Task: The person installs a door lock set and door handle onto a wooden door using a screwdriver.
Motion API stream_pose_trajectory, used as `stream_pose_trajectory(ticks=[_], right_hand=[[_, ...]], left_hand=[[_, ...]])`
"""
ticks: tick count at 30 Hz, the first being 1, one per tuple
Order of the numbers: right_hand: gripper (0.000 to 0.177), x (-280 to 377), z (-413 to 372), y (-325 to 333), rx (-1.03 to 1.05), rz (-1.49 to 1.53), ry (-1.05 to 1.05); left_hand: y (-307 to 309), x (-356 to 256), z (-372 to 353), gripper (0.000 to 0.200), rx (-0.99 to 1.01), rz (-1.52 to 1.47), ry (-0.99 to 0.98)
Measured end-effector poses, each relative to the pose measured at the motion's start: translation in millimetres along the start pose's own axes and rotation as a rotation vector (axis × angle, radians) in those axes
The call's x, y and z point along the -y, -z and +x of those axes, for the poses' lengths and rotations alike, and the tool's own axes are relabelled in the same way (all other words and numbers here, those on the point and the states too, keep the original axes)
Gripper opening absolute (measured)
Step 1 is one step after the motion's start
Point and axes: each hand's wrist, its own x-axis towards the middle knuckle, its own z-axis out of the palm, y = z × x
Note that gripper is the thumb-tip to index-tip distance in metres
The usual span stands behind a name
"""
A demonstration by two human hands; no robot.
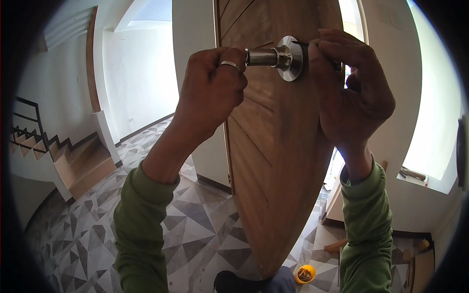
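A brown wooden door (288,146) with carved slanting grooves stands edge-on in front of me. A shiny metal doorknob (262,56) sticks out of its face, with a round rose plate (291,58) at its base. My left hand (215,88), with a ring on one finger, is closed around the knob's outer end, which the fingers hide. My right hand (349,83) is at the door's edge beside the rose plate. Its thumb and forefinger are pinched together by a thin dark piece, too hidden to name.
A yellow container (305,274) with small brownish pieces sits on the patterned tile floor (195,239). A hammer (413,173) lies on the window ledge at right. Wood pieces (420,266) are at lower right. Stairs (80,161) with a black railing rise at left.
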Motion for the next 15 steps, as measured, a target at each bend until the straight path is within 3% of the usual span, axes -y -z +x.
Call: stream_pose_trajectory(ticks=[2,4,6,8,9,11,13,15], right_hand=[[0.017,-4.6,-3.6,-3.3,0.002,-0.003,0.005],[0.017,-11.8,-12.9,-10.2,-0.179,0.110,0.010],[0.018,-3.3,-3.9,-2.4,-0.090,0.051,0.000],[0.018,0.2,-0.5,0.6,-0.003,-0.009,-0.008],[0.017,-0.2,0.2,-0.1,-0.016,-0.002,0.007],[0.017,3.8,1.5,1.3,-0.030,0.001,0.020],[0.017,14.6,3.9,5.1,0.086,-0.272,-0.182],[0.016,-1.6,-2.9,1.2,0.008,-0.124,-0.101]], left_hand=[[-5.2,-4.7,-3.1,0.033,-0.076,-0.088,0.070],[-4.2,-3.2,-3.1,0.032,-0.062,-0.083,0.065],[-0.2,2.5,-1.4,0.032,-0.047,-0.076,0.061],[10.3,12.7,5.4,0.027,0.077,0.135,-0.200],[16.6,13.5,9.7,0.027,0.076,0.135,-0.202],[27.4,13.8,18.1,0.005,0.097,0.720,-0.714],[33.7,17.0,23.0,0.007,0.091,0.780,-0.793],[42.4,14.4,27.7,0.016,0.085,0.843,-0.875]])
